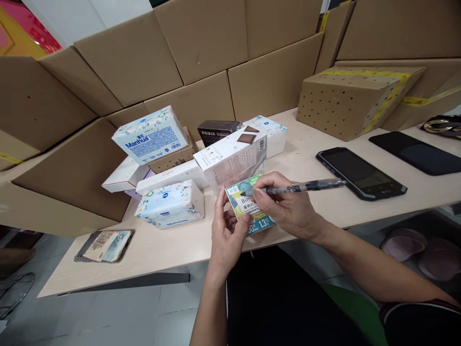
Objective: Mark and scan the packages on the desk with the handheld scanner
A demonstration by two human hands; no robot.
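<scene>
My left hand point(230, 235) grips a small green, yellow and blue printed box point(248, 204) by its left side, thumb on the front face. Between the fingers of my right hand point(293, 209) is a pen point(306, 186), its tip pointing left at the box's upper left part. My right hand also rests against the box's right side and covers part of its print. Just behind the box stands a white carton point(232, 158) with brown pictures on top. A blue-and-white tissue pack point(171, 204) lies left of my left hand.
Another tissue pack point(151, 134) leans on boxes at the left. A phone case with banknotes point(106, 246) lies near the table's point(183, 245) left end. Two phones, one rugged point(360, 173) and one slim point(418, 151), lie at the right. Large cardboard boxes point(273, 72) line the back.
</scene>
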